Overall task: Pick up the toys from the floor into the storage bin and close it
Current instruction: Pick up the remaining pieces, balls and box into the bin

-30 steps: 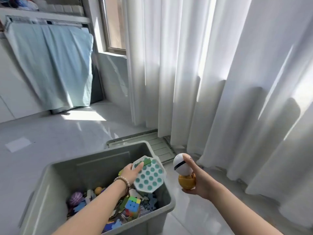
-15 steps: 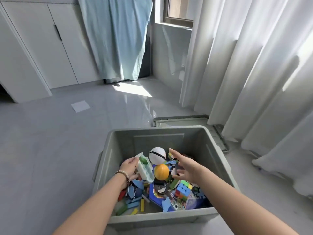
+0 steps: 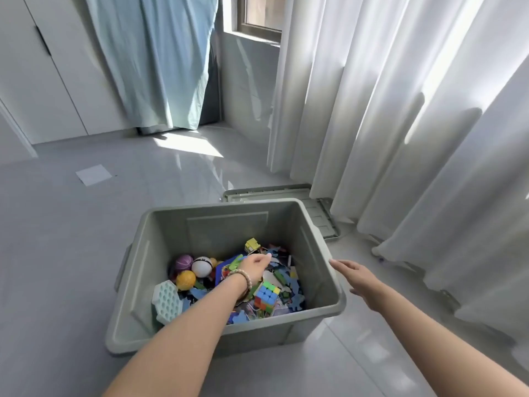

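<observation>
Logging one bin (image 3: 223, 224), grey-green, standing on the floor (image 3: 71, 253) with its top uncovered and its rim showing on all four sides. Floor runs wide to its left and beyond it. On its right a white curtain (image 3: 400, 124) hangs near. One lid (image 3: 322, 216) lies flat just behind the bin's far right corner, its far end under the curtain folds.

Hands, two:
- My left hand (image 3: 254, 266) is inside the bin above the toys, fingers loosely curled, nothing seen in its grasp.
- My right hand (image 3: 360, 277) hovers by the right rim, fingers straight, holding nothing.

Contents:
- Three balls clustered by the left wall: purple ball (image 3: 184, 262), white ball (image 3: 202, 266), yellow ball (image 3: 186, 279).
- Two cubes: large cube (image 3: 266, 295), small cube (image 3: 252, 245).
- One bubble pad (image 3: 167, 302), leaning at the near left.
- Blue pieces (image 3: 297, 296), too jumbled to count.

Elsewhere: one paper (image 3: 93, 174) on the floor and one blue cloth (image 3: 160, 67) hanging at the far wall.
</observation>
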Demonstrator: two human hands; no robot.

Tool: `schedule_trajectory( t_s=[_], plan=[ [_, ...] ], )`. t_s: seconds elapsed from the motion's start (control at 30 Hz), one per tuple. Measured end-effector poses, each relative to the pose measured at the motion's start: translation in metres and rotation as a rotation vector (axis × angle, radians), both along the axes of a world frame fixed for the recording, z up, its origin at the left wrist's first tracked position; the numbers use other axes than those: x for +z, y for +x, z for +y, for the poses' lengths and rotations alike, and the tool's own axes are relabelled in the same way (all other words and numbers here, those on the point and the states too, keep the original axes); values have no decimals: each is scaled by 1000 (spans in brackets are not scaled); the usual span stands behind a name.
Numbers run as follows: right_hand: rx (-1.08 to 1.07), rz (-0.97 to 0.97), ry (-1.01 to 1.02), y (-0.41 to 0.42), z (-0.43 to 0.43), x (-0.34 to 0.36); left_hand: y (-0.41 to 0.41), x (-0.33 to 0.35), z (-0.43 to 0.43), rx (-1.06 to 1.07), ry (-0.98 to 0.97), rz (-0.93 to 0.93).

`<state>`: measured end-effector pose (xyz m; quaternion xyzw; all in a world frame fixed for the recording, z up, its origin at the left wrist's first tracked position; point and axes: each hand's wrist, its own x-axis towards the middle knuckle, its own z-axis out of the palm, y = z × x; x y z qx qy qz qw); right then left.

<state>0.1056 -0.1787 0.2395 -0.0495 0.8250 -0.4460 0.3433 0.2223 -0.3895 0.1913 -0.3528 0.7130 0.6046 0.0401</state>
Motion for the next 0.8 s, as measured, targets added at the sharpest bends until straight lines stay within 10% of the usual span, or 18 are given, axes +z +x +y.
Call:
schedule_trajectory(
  t_s=[0.37,0.8],
  plan=[
    [-166,-429,-219,-20,38,-72,-111,-49,88,-177,128,-24],
    [-347,-412,-336,-81,141,-66,-188,-28,187,-186,311,5]
  ],
)
